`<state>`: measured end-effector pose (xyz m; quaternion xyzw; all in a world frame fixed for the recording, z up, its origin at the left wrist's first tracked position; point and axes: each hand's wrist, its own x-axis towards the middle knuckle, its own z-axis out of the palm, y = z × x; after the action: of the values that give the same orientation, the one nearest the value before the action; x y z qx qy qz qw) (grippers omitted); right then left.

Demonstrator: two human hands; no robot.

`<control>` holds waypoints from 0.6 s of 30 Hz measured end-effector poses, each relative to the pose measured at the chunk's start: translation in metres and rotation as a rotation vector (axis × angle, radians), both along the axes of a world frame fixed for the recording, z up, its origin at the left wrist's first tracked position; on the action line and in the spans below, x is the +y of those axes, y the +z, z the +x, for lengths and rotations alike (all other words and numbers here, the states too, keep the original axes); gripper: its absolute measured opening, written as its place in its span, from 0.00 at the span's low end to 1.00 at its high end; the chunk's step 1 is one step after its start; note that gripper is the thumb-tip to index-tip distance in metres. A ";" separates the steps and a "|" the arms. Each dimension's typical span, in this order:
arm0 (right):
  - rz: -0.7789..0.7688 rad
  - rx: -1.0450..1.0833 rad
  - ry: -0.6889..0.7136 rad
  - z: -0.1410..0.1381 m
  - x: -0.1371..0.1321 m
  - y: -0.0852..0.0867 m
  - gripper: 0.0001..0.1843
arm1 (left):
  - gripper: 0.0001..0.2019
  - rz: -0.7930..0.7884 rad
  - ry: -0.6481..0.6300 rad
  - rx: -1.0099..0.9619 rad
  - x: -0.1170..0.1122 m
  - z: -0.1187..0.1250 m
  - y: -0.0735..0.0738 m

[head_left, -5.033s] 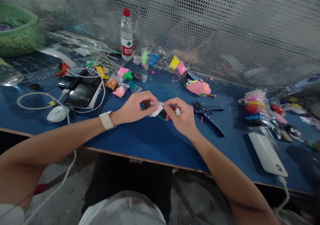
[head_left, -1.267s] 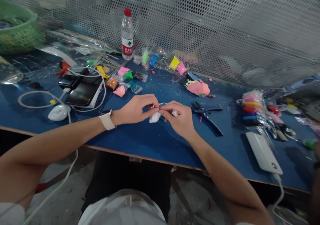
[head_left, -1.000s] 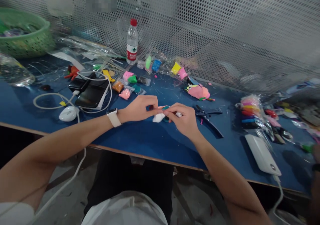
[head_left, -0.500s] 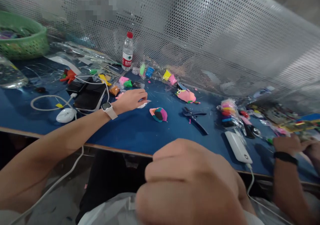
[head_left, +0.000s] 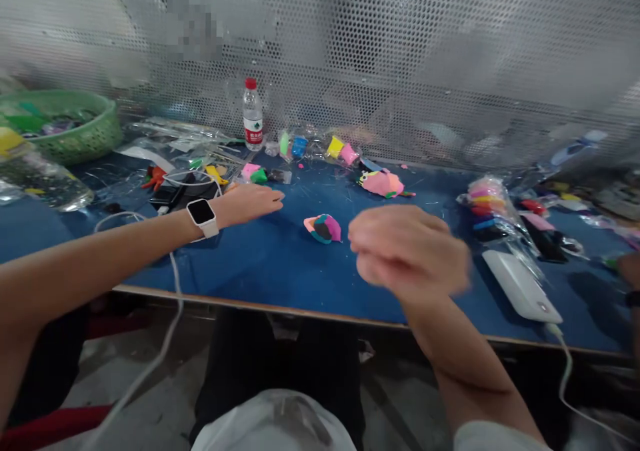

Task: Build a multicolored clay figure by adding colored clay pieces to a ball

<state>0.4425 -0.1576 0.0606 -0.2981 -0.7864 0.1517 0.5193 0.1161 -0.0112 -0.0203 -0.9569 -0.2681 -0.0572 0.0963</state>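
Wearing a white-banded watch, my left hand [head_left: 251, 204] is low over the blue table, palm down, fingers stretched toward the right; their undersides are hidden. My right hand [head_left: 407, 247] is blurred, its fingers curled closed above the table; whatever is inside cannot be made out. Between both hands lies a small lump of multicoloured clay [head_left: 324, 228] in orange, teal, dark and magenta. Behind my right hand rests a pink clay figure [head_left: 383, 183] with an eye and green bits. The dark pliers seen earlier are out of sight, in the area my right hand covers.
A water bottle [head_left: 253, 119] stands near the perforated metal panel [head_left: 360, 57], beside bagged clay pieces [head_left: 300, 147]. At left are a green basket [head_left: 95, 131] and a clear bottle [head_left: 55, 174]. A white power bank [head_left: 521, 287] and clay packs [head_left: 486, 201] lie at right.
My right hand has moved from close to the camera to farther out over the table. My left hand has shifted slightly left; the white piece by its fingers no longer shows. The view has turned.
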 end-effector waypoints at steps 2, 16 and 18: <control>0.182 0.084 -0.011 -0.011 0.046 -0.034 0.37 | 0.07 -0.060 0.003 0.009 0.001 -0.004 -0.002; -0.170 0.161 -0.232 -0.016 0.120 -0.114 0.24 | 0.10 -0.161 0.203 -0.522 0.052 0.141 0.006; -0.126 0.162 -0.233 -0.017 0.123 -0.118 0.12 | 0.12 -0.187 0.243 -0.621 0.063 0.153 -0.001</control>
<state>0.4251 -0.0343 -0.0575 -0.4064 -0.6909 0.1629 0.5753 0.2693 0.0521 -0.0213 -0.8595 -0.4007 -0.3091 -0.0718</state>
